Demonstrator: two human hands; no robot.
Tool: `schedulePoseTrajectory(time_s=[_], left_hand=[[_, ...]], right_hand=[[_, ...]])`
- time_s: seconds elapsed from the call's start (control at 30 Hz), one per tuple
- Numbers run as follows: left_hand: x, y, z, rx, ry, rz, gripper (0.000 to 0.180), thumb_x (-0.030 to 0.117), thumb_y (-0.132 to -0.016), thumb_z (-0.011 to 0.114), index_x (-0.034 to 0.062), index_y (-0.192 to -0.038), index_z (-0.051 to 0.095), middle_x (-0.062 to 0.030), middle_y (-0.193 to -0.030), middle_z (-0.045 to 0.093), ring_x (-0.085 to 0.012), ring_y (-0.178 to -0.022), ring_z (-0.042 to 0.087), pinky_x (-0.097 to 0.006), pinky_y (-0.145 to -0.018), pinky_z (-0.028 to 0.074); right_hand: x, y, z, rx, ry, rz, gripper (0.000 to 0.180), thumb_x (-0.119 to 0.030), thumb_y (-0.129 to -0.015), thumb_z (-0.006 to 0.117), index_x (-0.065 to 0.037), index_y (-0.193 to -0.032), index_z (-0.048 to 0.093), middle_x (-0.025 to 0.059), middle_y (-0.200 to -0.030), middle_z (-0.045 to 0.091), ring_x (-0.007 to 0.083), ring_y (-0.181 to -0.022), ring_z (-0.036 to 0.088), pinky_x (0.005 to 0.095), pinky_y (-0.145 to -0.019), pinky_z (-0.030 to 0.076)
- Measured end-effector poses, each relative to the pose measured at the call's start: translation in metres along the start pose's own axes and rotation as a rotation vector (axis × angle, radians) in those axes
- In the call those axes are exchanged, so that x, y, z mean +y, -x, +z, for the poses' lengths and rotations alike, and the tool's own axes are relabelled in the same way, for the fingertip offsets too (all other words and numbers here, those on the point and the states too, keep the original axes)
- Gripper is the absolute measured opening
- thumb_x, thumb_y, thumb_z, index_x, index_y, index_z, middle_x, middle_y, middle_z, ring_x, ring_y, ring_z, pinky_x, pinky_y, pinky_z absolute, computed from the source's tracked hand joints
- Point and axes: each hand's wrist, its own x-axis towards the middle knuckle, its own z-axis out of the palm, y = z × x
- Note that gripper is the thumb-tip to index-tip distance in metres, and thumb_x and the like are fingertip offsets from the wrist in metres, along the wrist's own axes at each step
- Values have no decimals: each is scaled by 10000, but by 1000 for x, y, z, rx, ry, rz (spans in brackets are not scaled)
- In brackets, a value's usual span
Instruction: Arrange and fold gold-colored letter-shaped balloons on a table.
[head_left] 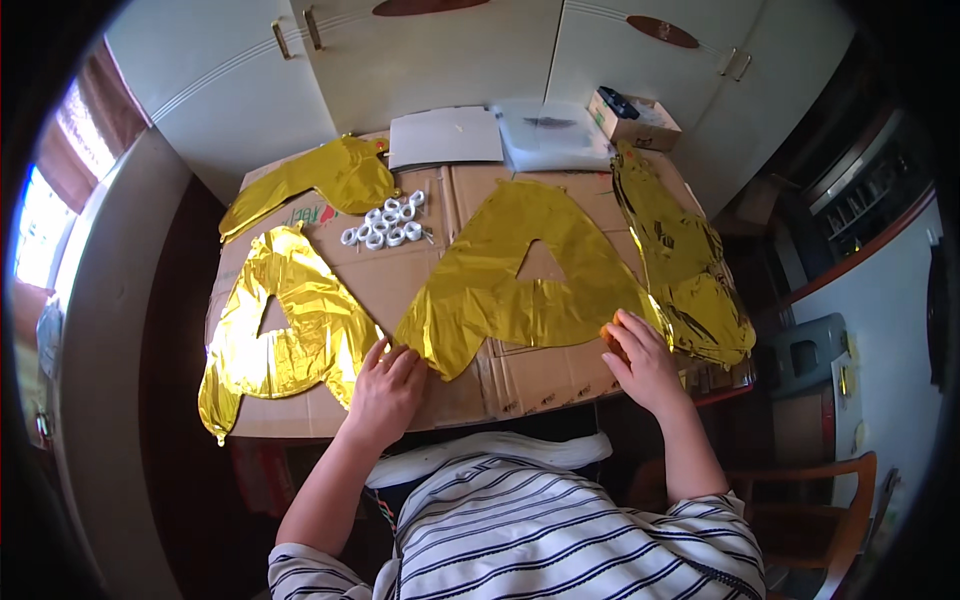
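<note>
A flat gold foil balloon (pixel 497 257) shaped like a letter A, with a triangular hole, lies in the middle of the cardboard sheet (pixel 525 385). My left hand (pixel 385 393) has its fingers bent and pressed together at the tip of this balloon's left leg. A second, shinier A-shaped foil balloon (pixel 300 345) lies just left of that hand. Over the lower right leg of the middle balloon, my right hand (pixel 645 365) is closed around a small orange-brown object (pixel 613 338), mostly hidden by the fingers.
More gold foil balloons lie at the back left (pixel 340 180) and along the right edge (pixel 680 260). Several white ribbon rolls (pixel 385 222) sit between them. White sheets (pixel 445 138), a clear plastic bag (pixel 553 137) and a small box (pixel 640 122) line the back. A wooden chair (pixel 850 500) stands at right.
</note>
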Motion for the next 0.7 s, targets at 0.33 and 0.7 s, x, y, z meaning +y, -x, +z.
schedulePoseTrajectory(time_s=[0.33, 0.7], left_hand=[[46, 28, -8, 51, 33, -30, 276, 107, -753, 664, 31, -1018, 661, -89, -1015, 630, -248, -1027, 630, -458, -1000, 446], [13, 77, -53, 310, 205, -500, 285, 24, -717, 733, 46, -997, 679, -142, -1066, 674, -340, -966, 653, -404, -855, 516]], right_hand=[[7, 6, -6, -15, -2, -7, 407, -188, -849, 702, -29, -1214, 617, 169, -1354, 547, 347, -1264, 507, 436, -1071, 411], [-1, -15, -6, 51, 53, -41, 315, -120, -831, 700, -14, -1125, 661, 164, -1284, 594, 347, -1199, 545, 446, -1030, 437]])
